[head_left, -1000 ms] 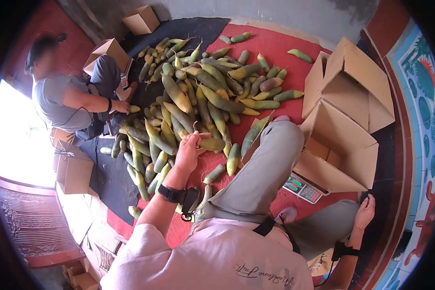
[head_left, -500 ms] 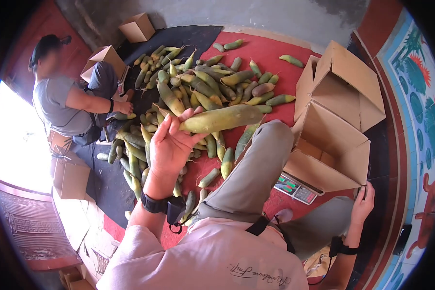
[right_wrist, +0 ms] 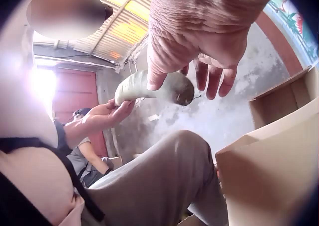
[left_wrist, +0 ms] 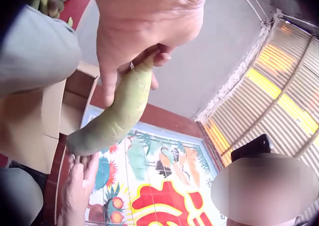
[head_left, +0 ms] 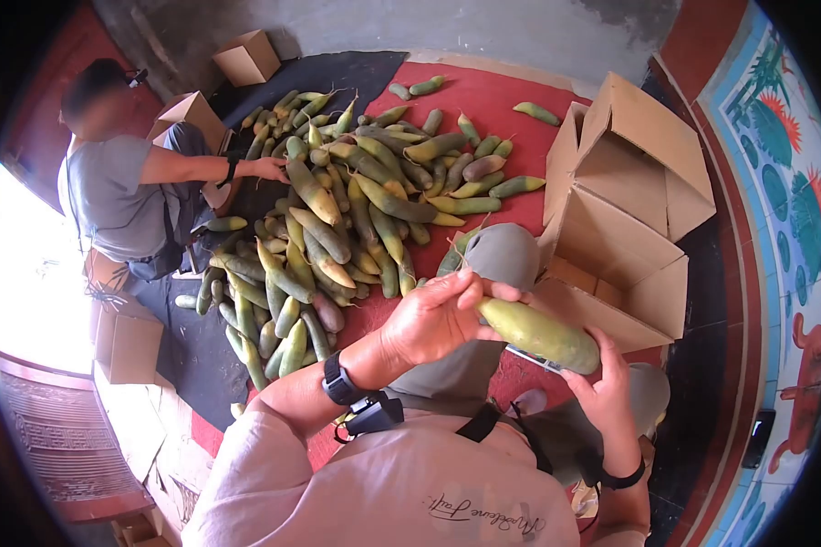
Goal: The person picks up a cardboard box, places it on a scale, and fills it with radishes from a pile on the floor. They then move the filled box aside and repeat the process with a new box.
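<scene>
A long green radish (head_left: 538,333) is held up over my lap between both hands. My left hand (head_left: 433,319) pinches its narrow pale end, thumb and fingers curled about the tip, as the left wrist view also shows. At the thick, darker end my right hand (head_left: 607,397) has its thumb on one side and fingers on the other; in the right wrist view the thumb lies against the radish (right_wrist: 144,89) and the outer fingers hang beyond it. A large pile of green radishes (head_left: 374,173) lies on the floor ahead.
Two open cardboard boxes (head_left: 648,169) stand at the right, the nearer by my knee (head_left: 506,255). A scale (head_left: 531,358) shows partly beneath the held radish. Another person (head_left: 123,182) sits at the left of the pile. Red and black cloths (head_left: 511,91) cover the floor.
My left hand has lifted the radish off the pile and carried it right. My right hand has left the nearer box's corner and come to the thick end. The other person's arm now reaches to the pile.
</scene>
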